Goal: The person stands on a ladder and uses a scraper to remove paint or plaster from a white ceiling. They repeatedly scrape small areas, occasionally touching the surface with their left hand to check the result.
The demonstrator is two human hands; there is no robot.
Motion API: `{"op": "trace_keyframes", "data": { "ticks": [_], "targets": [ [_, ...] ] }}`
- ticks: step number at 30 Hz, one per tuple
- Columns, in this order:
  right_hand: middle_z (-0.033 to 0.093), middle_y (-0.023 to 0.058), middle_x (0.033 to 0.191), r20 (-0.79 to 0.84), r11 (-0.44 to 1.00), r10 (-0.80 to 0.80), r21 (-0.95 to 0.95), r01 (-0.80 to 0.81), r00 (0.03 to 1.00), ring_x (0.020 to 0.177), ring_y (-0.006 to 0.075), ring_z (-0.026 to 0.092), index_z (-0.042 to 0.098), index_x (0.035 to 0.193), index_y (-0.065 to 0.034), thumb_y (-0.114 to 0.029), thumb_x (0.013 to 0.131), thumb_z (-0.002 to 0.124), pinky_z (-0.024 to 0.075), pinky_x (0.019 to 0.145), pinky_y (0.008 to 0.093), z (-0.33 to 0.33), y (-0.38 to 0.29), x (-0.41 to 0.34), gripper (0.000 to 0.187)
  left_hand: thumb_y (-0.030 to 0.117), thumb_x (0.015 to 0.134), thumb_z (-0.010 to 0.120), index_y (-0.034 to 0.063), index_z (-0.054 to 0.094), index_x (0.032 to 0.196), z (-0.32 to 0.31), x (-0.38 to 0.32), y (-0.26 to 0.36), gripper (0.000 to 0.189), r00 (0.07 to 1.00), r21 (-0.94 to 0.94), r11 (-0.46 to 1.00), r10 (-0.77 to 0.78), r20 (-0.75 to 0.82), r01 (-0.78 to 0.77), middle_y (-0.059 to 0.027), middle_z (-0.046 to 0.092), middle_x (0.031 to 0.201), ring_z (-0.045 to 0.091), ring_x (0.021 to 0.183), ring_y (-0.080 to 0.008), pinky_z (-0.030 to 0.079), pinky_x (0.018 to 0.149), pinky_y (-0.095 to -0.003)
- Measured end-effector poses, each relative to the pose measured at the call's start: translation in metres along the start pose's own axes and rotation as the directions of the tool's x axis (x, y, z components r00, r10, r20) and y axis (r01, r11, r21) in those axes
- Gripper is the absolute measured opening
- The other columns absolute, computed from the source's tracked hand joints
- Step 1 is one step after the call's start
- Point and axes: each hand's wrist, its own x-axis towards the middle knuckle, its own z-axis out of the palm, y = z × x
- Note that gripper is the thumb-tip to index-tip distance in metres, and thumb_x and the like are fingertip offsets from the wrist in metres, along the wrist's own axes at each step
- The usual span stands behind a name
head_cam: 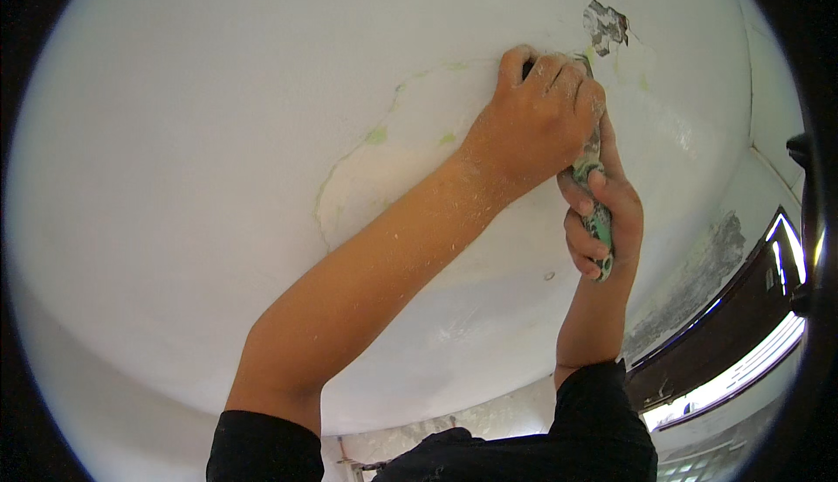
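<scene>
My right hand (603, 220) is wrapped around the mottled green handle of a hand tool (600, 226), which looks like a scraper. The tool stands nearly upright in view, its upper end against a white plastered surface (262, 122). Over that upper end, my left hand (550, 102) is curled with its back towards me, its fingers bent and dusty; it appears to grip the tool's blade end, though its palm side is hidden. Just above and right of the hands is a patch of broken plaster (607, 27) with grey beneath. A cracked outline with pale green spots (376, 135) runs left of my left hand.
A dark-framed opening (707, 351) with bright light is at the lower right, beside a grey, worn wall patch (700, 272). A pipe or seam (772, 167) runs along the right edge. A dark object (797, 148) juts in at the far right.
</scene>
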Motion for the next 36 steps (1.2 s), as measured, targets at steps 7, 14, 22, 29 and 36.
{"op": "trace_keyframes", "data": {
  "ticks": [7,14,22,29,36],
  "targets": [
    [0.047,0.0055,0.076,0.013,0.999,0.040,0.023,-0.041,0.999,0.033,0.0075,0.038,0.011,0.154,-0.0294,-0.016,0.096,0.051,0.0343,0.022,0.0240,0.011,-0.019,-0.002,0.073,0.011,0.079,0.059,0.0047,0.057,0.105,-0.005,0.016,-0.001,0.026,0.996,-0.081,0.996,-0.031,0.081,0.038,-0.0091,0.064,0.103,0.060,0.102,-0.0250,0.039,0.091,-0.0435],
    [0.047,0.0033,0.071,-0.102,0.992,0.057,-0.105,-0.067,0.993,0.030,0.0049,0.032,0.013,0.155,-0.0268,-0.014,0.095,0.051,0.0299,0.020,0.0216,-0.011,-0.014,-0.003,0.072,0.009,0.079,0.059,0.0029,0.059,0.101,0.008,-0.002,0.002,0.022,0.991,-0.017,0.999,0.052,0.124,-0.050,-0.0107,0.064,0.105,0.058,0.104,-0.0244,0.039,0.092,-0.0419],
    [0.048,0.0039,0.075,-0.102,0.954,0.161,-0.239,-0.181,0.982,0.034,0.0083,0.037,0.015,0.154,-0.0305,-0.016,0.090,0.059,0.0315,0.025,0.0246,-0.055,-0.013,0.021,0.080,-0.004,0.072,0.059,-0.0001,0.052,0.120,0.044,-0.027,-0.002,0.049,0.971,-0.172,0.974,-0.107,0.216,0.145,-0.0188,0.056,0.121,0.050,0.116,-0.0368,0.037,0.099,-0.0477],
    [0.055,0.0059,0.071,-0.283,0.833,0.365,-0.327,-0.447,0.887,0.041,0.0132,0.047,0.010,0.156,-0.0265,-0.003,0.081,0.063,0.0387,0.034,0.0279,-0.069,0.061,-0.078,0.095,-0.009,0.068,0.057,0.0053,0.056,0.118,-0.051,-0.132,0.054,0.052,0.767,-0.413,0.779,-0.132,0.628,0.472,-0.0175,0.053,0.130,0.047,0.124,-0.0361,0.036,0.107,-0.0446],
    [0.061,0.0082,0.074,-0.377,0.153,0.832,-0.550,-0.821,0.408,0.053,0.0153,0.055,0.026,0.152,-0.0151,-0.017,0.085,0.066,0.0473,0.049,0.0324,-0.110,0.159,-0.232,0.078,0.013,0.085,0.057,0.0047,0.059,0.122,-0.178,-0.348,0.153,0.038,-0.198,0.224,0.155,-0.163,0.967,0.962,-0.0174,0.062,0.121,0.058,0.115,-0.0305,0.045,0.099,-0.0401]
  ]
}}
